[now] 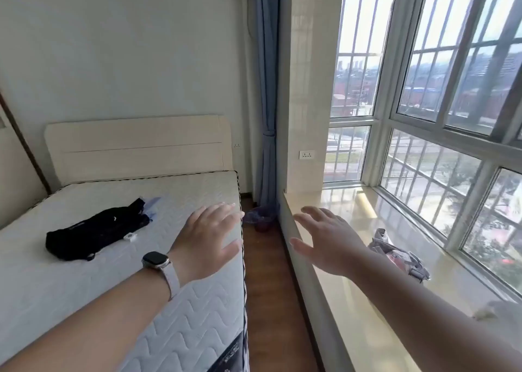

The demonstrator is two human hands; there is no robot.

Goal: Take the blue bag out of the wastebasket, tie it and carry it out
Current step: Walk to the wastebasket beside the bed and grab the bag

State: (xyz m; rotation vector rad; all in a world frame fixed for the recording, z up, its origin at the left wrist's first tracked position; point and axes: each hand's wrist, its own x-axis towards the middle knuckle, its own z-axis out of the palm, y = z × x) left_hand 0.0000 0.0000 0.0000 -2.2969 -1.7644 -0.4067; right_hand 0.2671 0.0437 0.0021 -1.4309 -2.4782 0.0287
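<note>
Narrow floor strip (268, 272) btwn bed (113, 258) & window ledge (353, 258), wastebasket (262, 224) w/ blue bag (258, 212) at far end by curtain, straight ahead, well apart from left hand (209, 238) & right hand (330, 244), both splayed, empty, approx. equally near.

A bare quilted mattress (84, 258) is lying to my left, meeting a pale headboard (135, 142) at the wall. A black garment (93, 230) is sprawling across the mattress, with a small white tag-like piece (130, 236) sitting just beside it. A blue curtain (267, 89) is hanging tied in the corner. To my right a glossy window ledge (339, 287) is running along the barred windows (452, 117), and a clear pouch (398, 255) is resting on it.
</note>
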